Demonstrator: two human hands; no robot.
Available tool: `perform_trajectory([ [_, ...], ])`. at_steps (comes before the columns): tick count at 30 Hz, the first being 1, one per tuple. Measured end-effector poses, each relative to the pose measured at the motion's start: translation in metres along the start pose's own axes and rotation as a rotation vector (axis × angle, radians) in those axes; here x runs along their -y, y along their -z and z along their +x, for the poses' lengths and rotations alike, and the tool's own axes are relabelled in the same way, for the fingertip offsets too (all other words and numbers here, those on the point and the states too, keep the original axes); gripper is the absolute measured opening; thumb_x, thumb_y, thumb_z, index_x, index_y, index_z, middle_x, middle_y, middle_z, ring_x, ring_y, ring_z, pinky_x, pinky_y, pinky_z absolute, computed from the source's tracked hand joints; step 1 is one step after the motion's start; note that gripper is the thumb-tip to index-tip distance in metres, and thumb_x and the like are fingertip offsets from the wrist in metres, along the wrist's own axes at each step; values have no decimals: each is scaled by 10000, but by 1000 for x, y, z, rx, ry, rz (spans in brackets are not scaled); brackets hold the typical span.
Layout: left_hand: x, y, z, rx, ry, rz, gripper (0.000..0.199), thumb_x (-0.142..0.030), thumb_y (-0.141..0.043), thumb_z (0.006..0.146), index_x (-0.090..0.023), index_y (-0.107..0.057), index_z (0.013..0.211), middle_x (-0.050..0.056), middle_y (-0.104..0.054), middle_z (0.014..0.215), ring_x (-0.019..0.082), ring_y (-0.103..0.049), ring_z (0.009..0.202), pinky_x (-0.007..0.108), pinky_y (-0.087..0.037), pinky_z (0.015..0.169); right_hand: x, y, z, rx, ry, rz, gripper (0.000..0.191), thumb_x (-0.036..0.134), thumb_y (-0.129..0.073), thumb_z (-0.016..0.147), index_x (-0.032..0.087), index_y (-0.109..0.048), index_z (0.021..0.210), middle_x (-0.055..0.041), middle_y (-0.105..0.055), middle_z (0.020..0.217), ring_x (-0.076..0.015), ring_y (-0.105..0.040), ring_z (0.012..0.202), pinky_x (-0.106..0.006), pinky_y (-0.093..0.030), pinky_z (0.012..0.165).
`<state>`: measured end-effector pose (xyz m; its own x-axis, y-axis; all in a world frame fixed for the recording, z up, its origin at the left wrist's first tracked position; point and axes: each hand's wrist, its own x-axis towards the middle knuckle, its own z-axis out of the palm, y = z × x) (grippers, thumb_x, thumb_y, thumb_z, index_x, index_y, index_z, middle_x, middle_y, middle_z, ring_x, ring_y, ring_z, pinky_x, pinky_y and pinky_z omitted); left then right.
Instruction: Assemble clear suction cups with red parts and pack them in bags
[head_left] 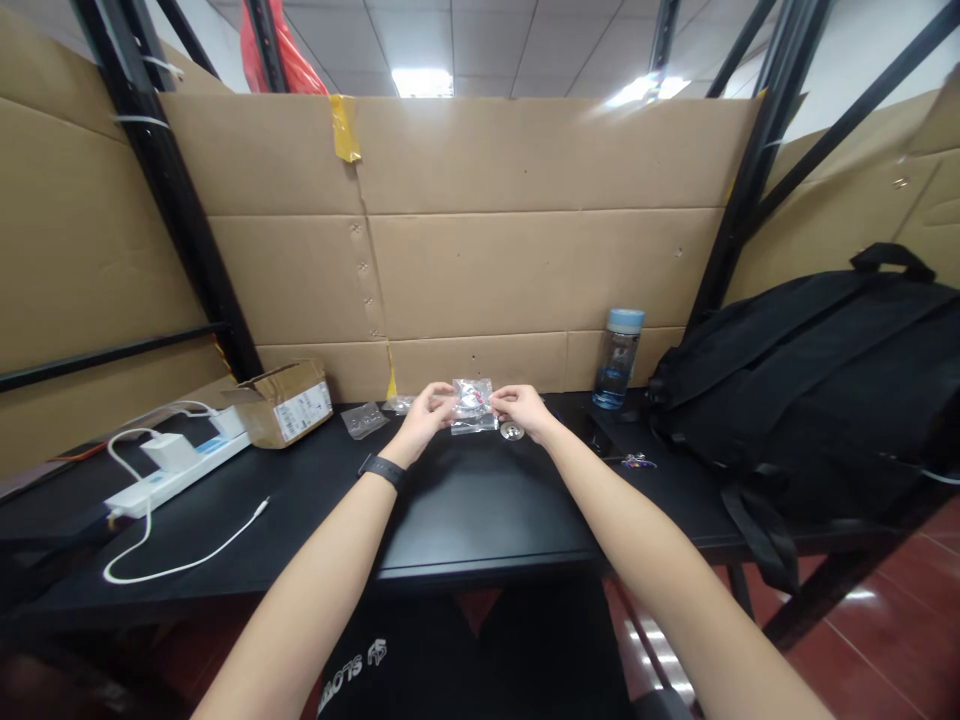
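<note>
Between my two hands, a small clear plastic bag [471, 392] with something red and silvery inside is held up over the back of the black table [480, 520]. My left hand [435, 408] pinches its left edge, and a dark watch is on that wrist. The right edge is pinched by my right hand [519, 405]. Another clear bag [474, 424] lies just below the held one. A round metal disc [512, 431] rests under my right hand. To the left of my left hand are an empty-looking clear bag [365, 421] and a further small bag [399, 404].
An open cardboard box [289, 405], a white power strip [180, 478] and a white cable [176, 572] are on the left. A water bottle [618, 360], a dark flat object [600, 436] and a black backpack [817, 400] stand or lie right. Cardboard panels [480, 270] close the back.
</note>
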<state>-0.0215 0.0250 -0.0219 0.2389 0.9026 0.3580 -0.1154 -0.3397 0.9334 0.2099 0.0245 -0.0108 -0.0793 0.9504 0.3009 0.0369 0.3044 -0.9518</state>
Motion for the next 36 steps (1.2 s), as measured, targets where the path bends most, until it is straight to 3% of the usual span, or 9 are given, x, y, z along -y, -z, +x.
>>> perform_trajectory([
  [3,-1,0,-2,82,-43,127,499,-398,-820,769,-166,-688,1190,138,-698,1245,200,-718,933,342,-568,873,1,-1,-1,12,13,0,226,300,-841,734,131,-713,814,-42,-699,677,-122,-633,605,-230,-537,594],
  [6,0,2,-3,128,-53,141,622,-324,-852,732,-176,-656,1304,148,-677,1299,193,-712,919,338,-576,859,4,-3,-4,31,27,-13,206,249,-806,750,150,-676,876,-18,-693,690,-122,-640,616,-228,-545,606],
  [10,-2,1,-5,178,-72,95,778,-255,-898,664,-217,-606,1384,151,-575,1453,162,-699,894,319,-589,825,11,-6,-9,49,64,-31,394,157,-746,756,196,-616,1126,23,-688,732,-123,-649,602,-237,-563,610],
  [13,-4,0,-6,224,-67,84,807,-240,-893,671,-222,-582,1416,152,-564,1465,157,-697,883,313,-592,808,14,-8,-12,89,83,-57,481,113,-692,775,214,-626,1240,-12,-722,902,-110,-652,607,-245,-574,618],
  [17,-4,1,-5,242,-96,104,797,-222,-880,681,-205,-583,1420,147,-613,1411,212,-701,1004,347,-583,884,16,-7,-11,116,124,-129,454,98,-683,794,200,-697,1236,-75,-742,1120,-115,-661,670,-273,-589,682],
  [21,-2,3,-2,226,-147,153,772,-218,-875,682,-184,-603,1404,153,-620,1412,258,-678,1121,406,-547,990,15,-7,-9,121,214,-108,390,131,-710,806,195,-735,1190,-81,-762,1131,-175,-712,900,-320,-580,865],
  [27,-1,0,-1,236,-155,153,659,-268,-842,739,-179,-638,1359,156,-617,1421,243,-689,1086,426,-538,1012,14,-8,-9,75,162,-129,241,262,-691,856,177,-772,1067,-86,-777,1029,-158,-691,772,-247,-538,644],
  [30,-2,0,-1,234,-154,139,633,-277,-824,754,-173,-638,1350,166,-594,1446,246,-692,1075,423,-553,985,14,-8,-8,70,177,-144,213,248,-677,855,171,-769,1030,-76,-776,986,-156,-694,753,-239,-528,626],
  [36,-3,-2,-1,202,-183,140,616,-254,-782,779,-176,-617,1368,164,-566,1477,257,-692,1100,435,-541,1010,14,-8,-7,75,285,-175,305,146,-651,824,180,-746,1111,-83,-755,1156,-198,-705,1024,-335,-559,922],
])
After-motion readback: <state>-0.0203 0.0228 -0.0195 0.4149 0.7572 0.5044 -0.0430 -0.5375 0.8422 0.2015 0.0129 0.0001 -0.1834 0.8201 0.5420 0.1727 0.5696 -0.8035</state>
